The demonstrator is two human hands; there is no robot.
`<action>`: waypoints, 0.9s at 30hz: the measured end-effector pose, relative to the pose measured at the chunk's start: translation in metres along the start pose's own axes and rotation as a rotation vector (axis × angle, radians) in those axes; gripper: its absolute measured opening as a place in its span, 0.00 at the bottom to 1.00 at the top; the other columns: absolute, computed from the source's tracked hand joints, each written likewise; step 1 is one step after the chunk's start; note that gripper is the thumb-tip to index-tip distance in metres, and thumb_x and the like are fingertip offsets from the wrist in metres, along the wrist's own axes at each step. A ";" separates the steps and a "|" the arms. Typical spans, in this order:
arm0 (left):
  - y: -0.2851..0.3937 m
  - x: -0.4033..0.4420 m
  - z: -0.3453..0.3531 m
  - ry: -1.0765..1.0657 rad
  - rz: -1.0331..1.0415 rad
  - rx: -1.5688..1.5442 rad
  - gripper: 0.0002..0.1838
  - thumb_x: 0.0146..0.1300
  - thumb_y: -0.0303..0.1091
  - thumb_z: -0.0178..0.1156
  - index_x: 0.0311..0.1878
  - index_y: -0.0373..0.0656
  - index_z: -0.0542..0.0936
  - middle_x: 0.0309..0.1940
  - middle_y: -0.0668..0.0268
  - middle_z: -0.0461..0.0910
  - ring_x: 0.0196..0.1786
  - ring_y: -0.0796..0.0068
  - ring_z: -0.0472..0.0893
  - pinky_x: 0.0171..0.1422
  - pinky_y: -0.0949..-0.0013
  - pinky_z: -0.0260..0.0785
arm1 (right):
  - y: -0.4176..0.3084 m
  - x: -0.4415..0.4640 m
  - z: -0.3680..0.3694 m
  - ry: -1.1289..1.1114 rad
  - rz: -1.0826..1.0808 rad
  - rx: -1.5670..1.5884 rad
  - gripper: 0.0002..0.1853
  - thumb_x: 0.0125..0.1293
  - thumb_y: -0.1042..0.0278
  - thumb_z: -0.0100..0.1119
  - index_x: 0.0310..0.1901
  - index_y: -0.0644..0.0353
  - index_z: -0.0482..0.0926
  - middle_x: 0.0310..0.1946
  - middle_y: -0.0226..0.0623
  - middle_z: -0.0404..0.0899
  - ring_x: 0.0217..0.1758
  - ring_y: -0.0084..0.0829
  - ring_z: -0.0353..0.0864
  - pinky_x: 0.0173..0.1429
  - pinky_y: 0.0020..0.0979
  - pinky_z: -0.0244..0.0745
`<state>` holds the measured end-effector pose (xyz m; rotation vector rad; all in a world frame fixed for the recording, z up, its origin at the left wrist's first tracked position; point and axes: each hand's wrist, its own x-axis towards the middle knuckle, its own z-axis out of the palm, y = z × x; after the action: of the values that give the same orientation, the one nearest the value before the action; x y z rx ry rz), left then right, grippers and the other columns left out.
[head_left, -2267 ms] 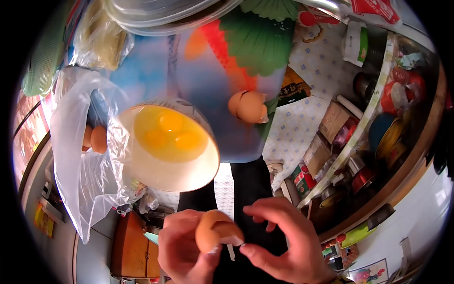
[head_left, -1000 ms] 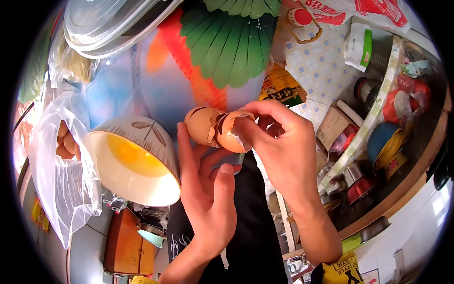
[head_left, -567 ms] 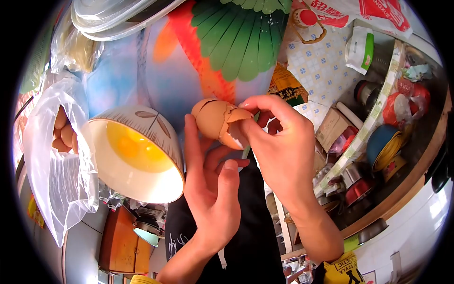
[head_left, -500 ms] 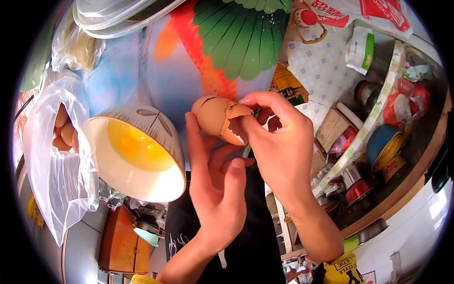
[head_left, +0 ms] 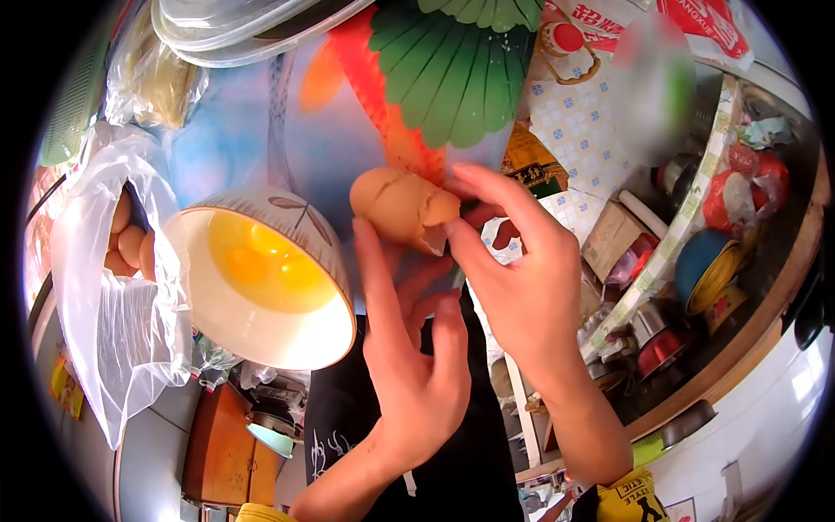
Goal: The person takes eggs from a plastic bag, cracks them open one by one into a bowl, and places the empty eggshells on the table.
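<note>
Eggshells (head_left: 402, 207) brown; bowl (head_left: 261, 287) cream inside; yolks (head_left: 268, 263) yellow.

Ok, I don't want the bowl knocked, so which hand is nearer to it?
Left. The left hand is just right of the bowl; the right hand is farther right, at the eggshells' broken edge.

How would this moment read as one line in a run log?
eggshells: cracked, nested | left hand: open, beside eggshells | right hand: fingers at broken edge | bowl: yolks inside | bag: eggs inside

The left hand (head_left: 417, 374) and right hand (head_left: 526, 270) have moved from five to three o'clock of the bowl (head_left: 278, 331), bringing their eggshell to the eggshell stack (head_left: 400, 204).
</note>
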<state>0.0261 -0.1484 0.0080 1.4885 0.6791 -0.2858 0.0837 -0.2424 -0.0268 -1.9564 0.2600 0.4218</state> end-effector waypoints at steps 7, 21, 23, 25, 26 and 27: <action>0.004 -0.032 -0.021 -0.117 -0.126 0.002 0.37 0.68 0.21 0.46 0.78 0.38 0.42 0.70 0.51 0.58 0.62 0.60 0.74 0.61 0.62 0.70 | 0.006 -0.007 -0.009 -0.100 0.042 0.065 0.21 0.61 0.87 0.57 0.57 0.66 0.77 0.52 0.37 0.80 0.49 0.22 0.78 0.47 0.22 0.71; 0.060 -0.050 -0.129 -0.156 0.112 0.159 0.19 0.65 0.16 0.45 0.59 0.25 0.70 0.48 0.50 0.77 0.45 0.65 0.82 0.51 0.68 0.75 | -0.107 -0.032 0.027 -0.246 -0.343 -0.001 0.07 0.58 0.78 0.59 0.39 0.65 0.79 0.34 0.39 0.76 0.36 0.29 0.73 0.43 0.25 0.69; 0.067 -0.056 -0.140 -0.051 0.041 0.162 0.24 0.60 0.16 0.49 0.62 0.26 0.68 0.51 0.47 0.75 0.50 0.59 0.79 0.57 0.66 0.69 | -0.113 -0.025 0.055 -0.305 -0.452 -0.058 0.07 0.58 0.78 0.59 0.39 0.65 0.79 0.35 0.39 0.76 0.36 0.28 0.73 0.43 0.25 0.69; 0.056 -0.052 -0.154 -0.085 0.188 0.057 0.22 0.61 0.15 0.47 0.61 0.26 0.68 0.50 0.46 0.75 0.50 0.57 0.78 0.57 0.65 0.68 | -0.117 -0.016 0.080 -0.335 -0.533 -0.115 0.07 0.58 0.78 0.59 0.40 0.65 0.78 0.35 0.39 0.76 0.36 0.28 0.73 0.43 0.25 0.69; 0.051 -0.049 -0.161 -0.124 0.253 -0.010 0.22 0.62 0.14 0.46 0.61 0.26 0.67 0.51 0.46 0.75 0.50 0.56 0.77 0.58 0.64 0.67 | -0.117 -0.011 0.092 -0.344 -0.569 -0.147 0.07 0.58 0.78 0.59 0.40 0.65 0.78 0.35 0.39 0.76 0.36 0.28 0.73 0.43 0.25 0.69; 0.047 -0.044 -0.168 -0.168 0.315 -0.078 0.22 0.63 0.14 0.45 0.62 0.25 0.66 0.51 0.45 0.75 0.51 0.56 0.77 0.59 0.64 0.67 | -0.118 -0.006 0.101 -0.353 -0.599 -0.179 0.07 0.58 0.78 0.59 0.40 0.65 0.78 0.35 0.39 0.76 0.37 0.28 0.73 0.43 0.25 0.69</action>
<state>-0.0215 0.0091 0.0815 1.4534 0.3111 -0.1383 0.1038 -0.1023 0.0373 -1.9759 -0.5947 0.3888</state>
